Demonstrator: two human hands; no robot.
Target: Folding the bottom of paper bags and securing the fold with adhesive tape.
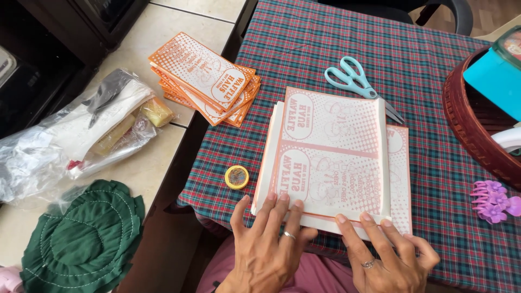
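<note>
Left hand [269, 239] and right hand [388, 252], fingers flat and spread, press the near edge of the orange-and-white printed sheets [331, 157] at centre frame on the plaid-clothed counter [434, 70]. Teal scissors [355, 78] lie just above the sheets, a yellow tape roll [237, 177] to their left, and folded orange bags [209, 78] at upper left.

Under your hands: orange-and-white dotted paper sheets [331, 157] | tablecloth [434, 70] red-green-blue plaid | scissors [353, 76] pale teal | tape roll [237, 177] yellow | hair clip [494, 201] purple | cloth [81, 239] dark green

Single head view, looking steeply down, close over table edge [434, 70]
</note>
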